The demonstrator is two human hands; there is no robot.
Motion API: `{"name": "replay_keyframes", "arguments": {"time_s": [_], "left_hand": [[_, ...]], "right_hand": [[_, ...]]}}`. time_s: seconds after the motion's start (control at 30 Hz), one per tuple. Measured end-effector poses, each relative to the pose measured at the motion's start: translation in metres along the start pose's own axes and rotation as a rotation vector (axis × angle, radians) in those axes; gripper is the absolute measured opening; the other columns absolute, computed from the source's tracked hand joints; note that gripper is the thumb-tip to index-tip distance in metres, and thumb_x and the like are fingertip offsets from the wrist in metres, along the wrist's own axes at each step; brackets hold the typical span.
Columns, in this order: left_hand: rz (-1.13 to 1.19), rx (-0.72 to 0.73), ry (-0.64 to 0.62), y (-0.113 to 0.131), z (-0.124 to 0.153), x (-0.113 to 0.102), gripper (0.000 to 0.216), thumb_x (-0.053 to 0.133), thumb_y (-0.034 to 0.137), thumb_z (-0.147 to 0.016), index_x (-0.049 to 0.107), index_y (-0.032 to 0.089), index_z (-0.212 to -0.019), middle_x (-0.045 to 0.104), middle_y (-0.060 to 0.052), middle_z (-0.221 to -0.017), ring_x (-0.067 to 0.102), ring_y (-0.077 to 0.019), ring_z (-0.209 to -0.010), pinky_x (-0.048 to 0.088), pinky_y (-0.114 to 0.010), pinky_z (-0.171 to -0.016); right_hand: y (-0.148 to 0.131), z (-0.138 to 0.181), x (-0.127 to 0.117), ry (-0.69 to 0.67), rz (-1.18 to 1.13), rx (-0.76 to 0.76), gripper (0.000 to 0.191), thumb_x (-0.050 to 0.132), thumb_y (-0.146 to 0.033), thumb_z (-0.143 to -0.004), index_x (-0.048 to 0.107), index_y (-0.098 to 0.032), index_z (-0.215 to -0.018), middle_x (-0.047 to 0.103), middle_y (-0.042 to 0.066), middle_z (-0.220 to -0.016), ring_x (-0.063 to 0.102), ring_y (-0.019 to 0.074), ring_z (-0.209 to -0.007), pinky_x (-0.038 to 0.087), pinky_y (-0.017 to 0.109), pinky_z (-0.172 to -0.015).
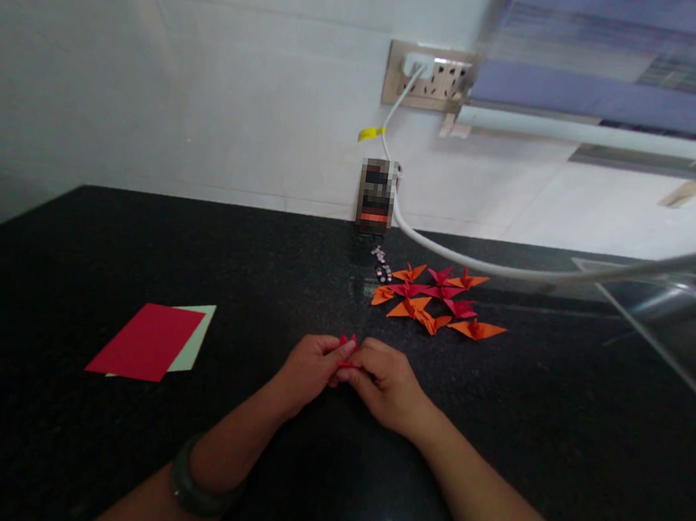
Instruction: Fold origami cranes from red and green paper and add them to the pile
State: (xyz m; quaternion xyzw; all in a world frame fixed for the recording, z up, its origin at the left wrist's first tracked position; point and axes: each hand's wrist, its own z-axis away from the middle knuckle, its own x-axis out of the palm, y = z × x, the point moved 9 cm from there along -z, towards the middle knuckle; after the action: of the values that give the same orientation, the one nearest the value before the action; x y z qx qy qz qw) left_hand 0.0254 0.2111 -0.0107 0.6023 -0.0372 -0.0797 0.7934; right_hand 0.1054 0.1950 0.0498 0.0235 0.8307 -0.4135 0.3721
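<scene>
Both of my hands meet near the middle of the black stone counter. My left hand and my right hand pinch a small folded red paper piece between their fingertips; most of it is hidden by the fingers. A dark bangle circles my left wrist. Just beyond the hands lies a cluster of several folded orange and red paper shapes. To the left, a flat red paper sheet rests on top of a pale sheet.
A small dark device stands against the white tiled wall, its white cable running right across the counter and up to a wall socket. A sink edge and tap lie at the right. A shelf hangs above.
</scene>
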Motion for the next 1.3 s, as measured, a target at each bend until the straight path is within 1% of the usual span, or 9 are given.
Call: {"name": "replay_keyframes", "arguments": {"time_s": [0.17, 0.37, 0.47, 0.63, 0.77, 0.9, 1.03, 1.13, 1.3], "left_hand": [[-0.041, -0.017, 0.007, 0.0, 0.0, -0.001, 0.039, 0.053, 0.049, -0.07, 0.051, 0.015, -0.052, 0.044, 0.003, -0.043, 0.039, -0.0083, -0.041, 0.03, -0.022, -0.043], [0.005, 0.048, -0.03, 0.002, 0.0, 0.003, 0.04, 0.049, 0.053, -0.072, 0.051, 0.015, -0.059, 0.043, 0.004, -0.046, 0.038, -0.0082, -0.042, 0.03, -0.021, -0.044], [0.03, 0.079, -0.037, 0.005, 0.002, 0.004, 0.044, 0.044, 0.057, -0.074, 0.05, 0.016, -0.06, 0.045, 0.003, -0.048, 0.04, -0.009, -0.044, 0.032, -0.022, -0.046], [-0.038, 0.111, -0.072, 0.011, 0.004, 0.006, 0.052, 0.033, 0.061, -0.077, 0.048, 0.016, -0.055, 0.046, 0.0, -0.049, 0.042, -0.0108, -0.046, 0.034, -0.024, -0.049], [-0.115, 0.189, -0.093, 0.017, 0.006, 0.006, 0.046, 0.043, 0.058, -0.073, 0.052, 0.015, -0.058, 0.046, 0.001, -0.051, 0.041, -0.0104, -0.049, 0.032, -0.023, -0.049], [-0.176, 0.16, -0.069, 0.014, 0.005, 0.004, 0.036, 0.053, 0.049, -0.071, 0.057, 0.015, -0.062, 0.047, 0.002, -0.051, 0.04, -0.01, -0.049, 0.029, -0.022, -0.048], [-0.07, 0.115, -0.029, 0.011, 0.003, 0.001, 0.04, 0.048, 0.048, -0.075, 0.052, 0.015, -0.053, 0.044, 0.002, -0.046, 0.04, -0.0098, -0.046, 0.03, -0.022, -0.048], [0.015, 0.085, -0.017, 0.008, 0.003, -0.001, 0.04, 0.047, 0.049, -0.075, 0.052, 0.015, -0.055, 0.044, 0.003, -0.046, 0.04, -0.0097, -0.046, 0.03, -0.022, -0.047], [-0.051, 0.136, -0.001, 0.012, 0.004, -0.003, 0.046, 0.044, 0.053, -0.076, 0.049, 0.016, -0.049, 0.044, 0.002, -0.045, 0.038, -0.0096, -0.045, 0.029, -0.023, -0.048]], "right_hand": [[0.007, -0.001, -0.004, 0.074, -0.029, 0.06, 0.018, 0.049, -0.023, -0.084, 0.059, -0.018, -0.069, 0.054, 0.001, -0.066, 0.051, 0.0111, -0.064, 0.039, 0.023, -0.061], [0.015, 0.001, -0.006, 0.146, -0.091, 0.129, 0.019, 0.053, -0.024, -0.081, 0.053, -0.017, -0.064, 0.048, -0.002, -0.06, 0.045, 0.0093, -0.057, 0.035, 0.021, -0.055], [0.026, 0.003, -0.005, 0.166, -0.141, 0.231, 0.016, 0.056, -0.025, -0.079, 0.05, -0.017, -0.066, 0.044, -0.004, -0.058, 0.041, 0.0085, -0.053, 0.034, 0.02, -0.051], [0.041, 0.005, -0.001, 0.161, -0.266, 0.384, 0.019, 0.061, -0.027, -0.073, 0.045, -0.018, -0.068, 0.042, -0.006, -0.055, 0.038, 0.0074, -0.05, 0.032, 0.019, -0.047], [0.044, 0.006, -0.001, 0.159, -0.255, 0.386, 0.016, 0.059, -0.024, -0.073, 0.044, -0.018, -0.069, 0.041, -0.007, -0.054, 0.037, 0.0066, -0.049, 0.031, 0.019, -0.046], [0.04, 0.005, 0.0, 0.14, -0.242, 0.349, 0.016, 0.056, -0.023, -0.074, 0.043, -0.018, -0.066, 0.041, -0.007, -0.054, 0.037, 0.0063, -0.048, 0.03, 0.018, -0.046], [0.037, 0.004, 0.004, 0.089, -0.273, 0.349, 0.02, 0.061, -0.025, -0.072, 0.044, -0.018, -0.066, 0.042, -0.007, -0.055, 0.038, 0.0062, -0.049, 0.03, 0.018, -0.046], [0.038, 0.005, 0.005, 0.085, -0.308, 0.364, 0.021, 0.062, -0.029, -0.072, 0.044, -0.019, -0.071, 0.042, -0.008, -0.055, 0.038, 0.0063, -0.048, 0.031, 0.019, -0.046], [0.039, 0.005, 0.006, 0.089, -0.346, 0.366, 0.021, 0.054, -0.037, -0.079, 0.047, -0.018, -0.075, 0.042, -0.006, -0.056, 0.038, 0.0065, -0.05, 0.03, 0.019, -0.046]]}}
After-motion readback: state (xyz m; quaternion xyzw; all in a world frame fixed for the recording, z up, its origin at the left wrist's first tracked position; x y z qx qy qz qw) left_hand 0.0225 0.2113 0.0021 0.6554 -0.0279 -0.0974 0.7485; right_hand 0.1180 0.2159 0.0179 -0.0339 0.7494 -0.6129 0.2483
